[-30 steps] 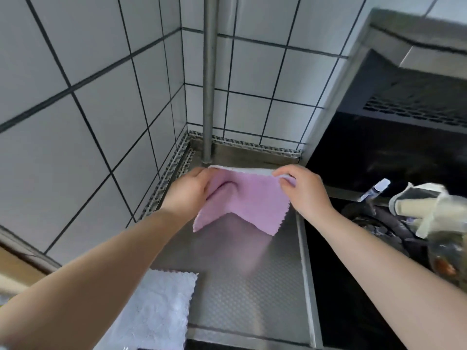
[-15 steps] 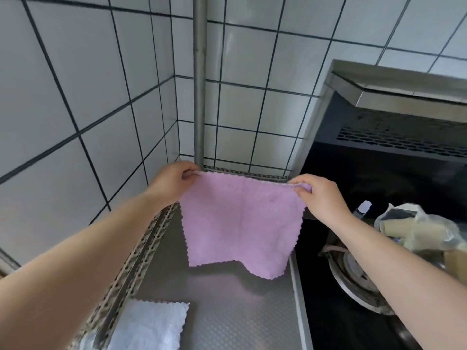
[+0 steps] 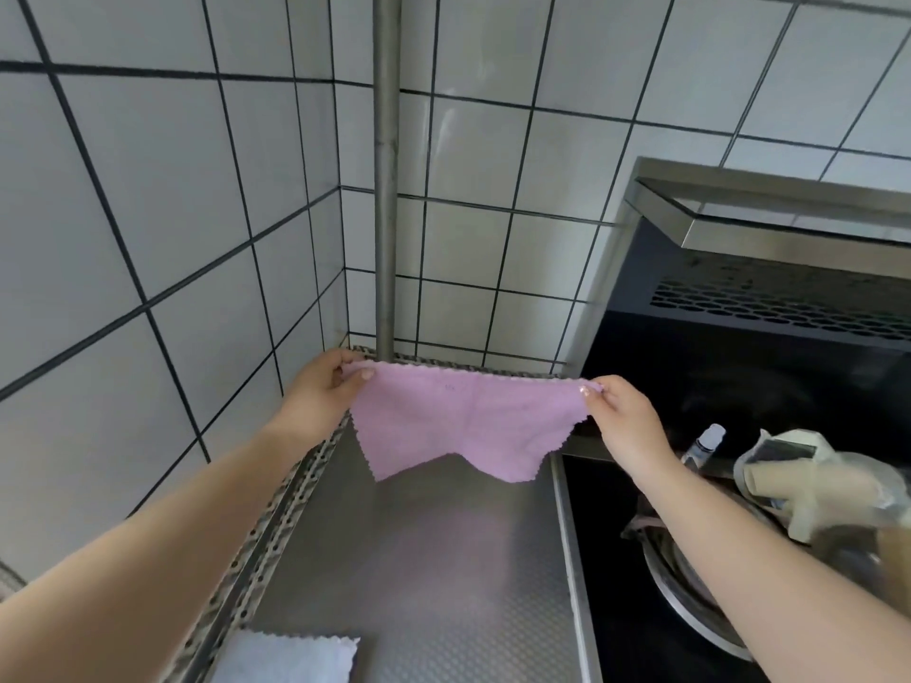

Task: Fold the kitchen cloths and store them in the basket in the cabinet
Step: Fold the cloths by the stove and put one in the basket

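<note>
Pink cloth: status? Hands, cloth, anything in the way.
Left hand and right hand each pinch a top corner. Pink cloth stretched, hanging above steel counter. White cloth near edge, apart. Nothing blocking.

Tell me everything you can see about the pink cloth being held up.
The pink cloth looks like soft, fuzzy microfibre with zigzag-cut edges. It hangs in the air above the steel counter, stretched taut along its top edge. The left hand pinches one top corner, the right hand the other. Its lower edge droops in two points with a notch between them.
</note>
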The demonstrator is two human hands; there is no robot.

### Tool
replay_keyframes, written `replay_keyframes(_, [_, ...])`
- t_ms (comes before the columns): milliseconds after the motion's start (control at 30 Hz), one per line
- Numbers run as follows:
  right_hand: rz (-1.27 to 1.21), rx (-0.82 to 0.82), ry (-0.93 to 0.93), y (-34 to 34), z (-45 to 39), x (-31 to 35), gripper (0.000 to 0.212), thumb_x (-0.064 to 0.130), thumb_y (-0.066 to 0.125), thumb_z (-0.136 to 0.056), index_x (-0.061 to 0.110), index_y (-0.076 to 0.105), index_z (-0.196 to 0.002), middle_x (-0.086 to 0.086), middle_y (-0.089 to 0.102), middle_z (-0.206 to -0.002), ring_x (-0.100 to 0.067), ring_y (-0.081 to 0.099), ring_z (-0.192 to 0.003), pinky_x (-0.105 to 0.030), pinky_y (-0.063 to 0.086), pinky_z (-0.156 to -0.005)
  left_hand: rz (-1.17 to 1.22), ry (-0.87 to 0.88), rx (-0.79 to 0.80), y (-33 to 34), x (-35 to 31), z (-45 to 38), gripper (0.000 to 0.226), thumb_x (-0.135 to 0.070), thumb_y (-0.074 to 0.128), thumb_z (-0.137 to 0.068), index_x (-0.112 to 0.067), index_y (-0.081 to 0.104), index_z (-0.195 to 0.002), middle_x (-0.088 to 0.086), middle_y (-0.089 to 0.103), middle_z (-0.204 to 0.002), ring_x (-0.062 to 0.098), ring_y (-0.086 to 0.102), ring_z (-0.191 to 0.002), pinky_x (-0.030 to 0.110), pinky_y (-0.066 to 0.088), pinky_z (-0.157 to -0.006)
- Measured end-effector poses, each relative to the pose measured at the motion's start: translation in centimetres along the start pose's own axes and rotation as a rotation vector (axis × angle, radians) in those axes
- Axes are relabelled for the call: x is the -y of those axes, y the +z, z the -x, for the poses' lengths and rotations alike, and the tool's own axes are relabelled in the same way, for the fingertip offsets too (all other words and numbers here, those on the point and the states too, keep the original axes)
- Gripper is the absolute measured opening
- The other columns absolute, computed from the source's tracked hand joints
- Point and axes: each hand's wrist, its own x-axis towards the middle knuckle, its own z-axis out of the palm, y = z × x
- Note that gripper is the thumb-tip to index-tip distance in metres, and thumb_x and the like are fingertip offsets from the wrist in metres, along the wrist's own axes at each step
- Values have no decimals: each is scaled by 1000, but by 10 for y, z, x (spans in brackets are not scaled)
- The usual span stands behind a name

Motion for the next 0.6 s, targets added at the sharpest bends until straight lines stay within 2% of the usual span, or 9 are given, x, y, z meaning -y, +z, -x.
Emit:
replay_keyframes(133, [53, 107, 56, 15, 32, -42, 18, 21, 38, -99, 13, 54, -102, 1, 58, -94, -17, 54, -89, -19, 39, -68, -106, -10, 152, 18, 35, 23, 5, -27, 52, -94, -25, 54, -90, -1, 57, -83, 13, 50, -74, 22, 37, -62])
replay_keyframes(200, [95, 159, 126, 25, 52, -65, 17, 22, 37, -100, 15, 52, -101, 0, 58, -96, -18, 54, -90, -22, 39, -67, -150, -49, 225, 30, 58, 38, 7, -27, 52, -94, -21, 55, -94, 3, 59, -86, 14, 52, -76, 20, 37, -62])
replay_keyframes(300, [150, 244, 207, 38, 83, -95, 19, 25, 37, -99, 16, 53, -100, -3, 62, -95, -17, 57, -87, -26, 40, -69, -228, -82, 333, 44, 86, 67, 8, -24, 52, -95, -20, 51, -88, -3, 52, -73, 14, 47, -69, 12, 31, -52])
replay_keyframes(400, [228, 328, 265, 46, 111, -119, 17, 29, 38, -99, 18, 51, -96, -1, 61, -89, -13, 55, -79, -26, 40, -66, -276, -142, 455, 56, 112, 92, 19, -23, 50, -96, -25, 45, -77, -6, 50, -69, 12, 48, -65, 12, 35, -53])
replay_keyframes(467, [280, 381, 289, 48, 126, -127, 16, 31, 38, -99, 21, 49, -93, 1, 59, -84, -10, 54, -73, -24, 40, -62, -265, -198, 515, 61, 123, 102, 11, -25, 49, -96, -23, 51, -86, -4, 57, -77, 10, 55, -69, 15, 43, -58])
replay_keyframes(500, [308, 402, 297, 50, 131, -130, 15, 31, 38, -99, 22, 48, -92, 3, 59, -82, -9, 54, -71, -22, 39, -61, -267, -222, 529, 63, 127, 105, 10, -25, 49, -96, -22, 52, -87, -4, 57, -77, 10, 56, -67, 16, 44, -55])
replay_keyframes(600, [351, 436, 312, 53, 140, -133, 14, 32, 38, -99, 21, 47, -95, 6, 57, -80, -5, 55, -71, -19, 40, -57, -274, -261, 525, 68, 132, 108, 19, -24, 51, -95, -23, 47, -76, -4, 50, -67, 7, 46, -55, 14, 33, -42])
